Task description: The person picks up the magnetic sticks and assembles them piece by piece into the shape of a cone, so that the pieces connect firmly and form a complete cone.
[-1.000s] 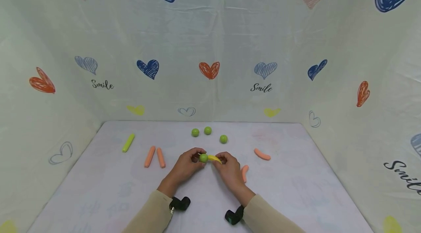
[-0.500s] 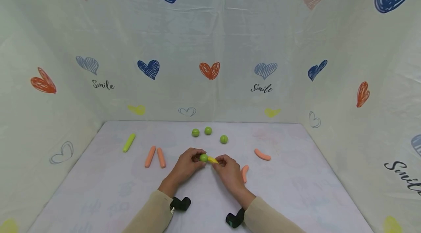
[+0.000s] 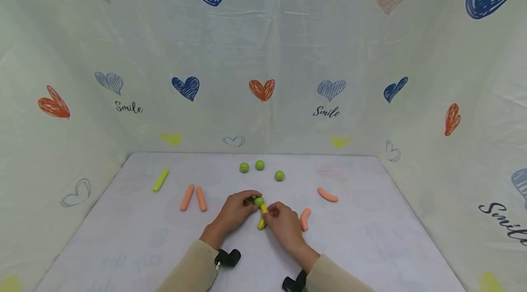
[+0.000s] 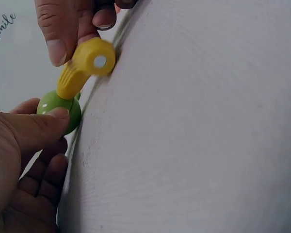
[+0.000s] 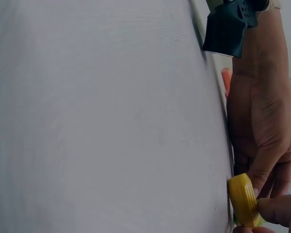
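Near the middle of the table, my left hand pinches a shiny green ball between thumb and fingers. A curved yellow rod runs from the ball toward me. In the left wrist view the yellow rod touches the green ball, and its blunt near end carries a white round spot. My right hand holds the rod along its side with thumb and fingertips. The right wrist view shows the ridged side of the yellow rod, with the ball mostly hidden.
Several loose green balls lie behind my hands. Left are two straight orange rods and a yellow-green rod. Curved orange rods lie right, one close beside my right hand. A printed cloth backdrop encloses the table's back and sides.
The yellow rod has swung from pointing right to pointing toward me. My right hand has come slightly nearer, and the left hand has shifted a little with the green ball.
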`<state>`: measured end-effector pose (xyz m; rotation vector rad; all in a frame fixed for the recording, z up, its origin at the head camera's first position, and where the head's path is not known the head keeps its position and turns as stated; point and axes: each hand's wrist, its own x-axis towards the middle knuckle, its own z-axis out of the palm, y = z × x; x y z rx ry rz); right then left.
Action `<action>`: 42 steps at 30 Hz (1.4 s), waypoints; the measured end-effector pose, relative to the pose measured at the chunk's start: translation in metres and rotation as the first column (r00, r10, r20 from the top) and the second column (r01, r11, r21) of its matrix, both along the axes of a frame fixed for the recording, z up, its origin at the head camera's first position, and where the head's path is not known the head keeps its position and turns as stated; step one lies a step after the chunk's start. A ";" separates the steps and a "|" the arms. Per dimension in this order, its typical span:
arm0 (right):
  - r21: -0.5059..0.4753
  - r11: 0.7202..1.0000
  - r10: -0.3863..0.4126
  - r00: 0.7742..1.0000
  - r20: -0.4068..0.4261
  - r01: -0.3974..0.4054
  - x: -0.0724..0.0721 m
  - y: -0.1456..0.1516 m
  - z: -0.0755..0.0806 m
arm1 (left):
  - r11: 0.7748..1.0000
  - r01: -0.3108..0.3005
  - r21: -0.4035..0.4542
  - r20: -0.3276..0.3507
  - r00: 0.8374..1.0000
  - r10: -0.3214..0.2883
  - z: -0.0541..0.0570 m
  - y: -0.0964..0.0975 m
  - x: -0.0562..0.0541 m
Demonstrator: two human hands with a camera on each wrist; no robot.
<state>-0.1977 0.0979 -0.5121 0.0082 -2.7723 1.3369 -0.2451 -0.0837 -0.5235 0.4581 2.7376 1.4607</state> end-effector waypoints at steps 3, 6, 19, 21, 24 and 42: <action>0.013 1.000 0.018 1.000 0.002 -0.018 0.003 -0.001 -0.001 | 1.000 0.014 0.013 0.017 1.000 -0.014 0.002 0.001 0.003; 0.019 0.999 0.042 0.999 -0.003 -0.042 0.004 -0.001 0.000 | 1.000 0.027 0.013 0.035 0.999 -0.027 0.005 0.002 0.006; 0.024 0.989 0.146 0.988 -0.040 -0.146 0.009 0.008 0.001 | 0.991 0.028 -0.131 0.006 1.000 -0.028 0.008 -0.006 0.027; 0.009 0.990 0.140 0.989 -0.039 -0.139 0.010 0.010 0.001 | 0.989 0.037 -0.145 0.009 0.999 -0.036 0.006 -0.005 0.028; -0.016 0.990 0.138 0.990 -0.032 -0.138 0.011 0.016 0.000 | 0.984 0.025 -0.178 0.001 1.000 -0.025 0.005 -0.003 0.028; -0.038 0.999 0.036 0.997 -0.064 -0.038 0.006 0.104 0.017 | 0.982 -0.012 -0.188 0.013 1.000 0.014 0.004 -0.021 0.028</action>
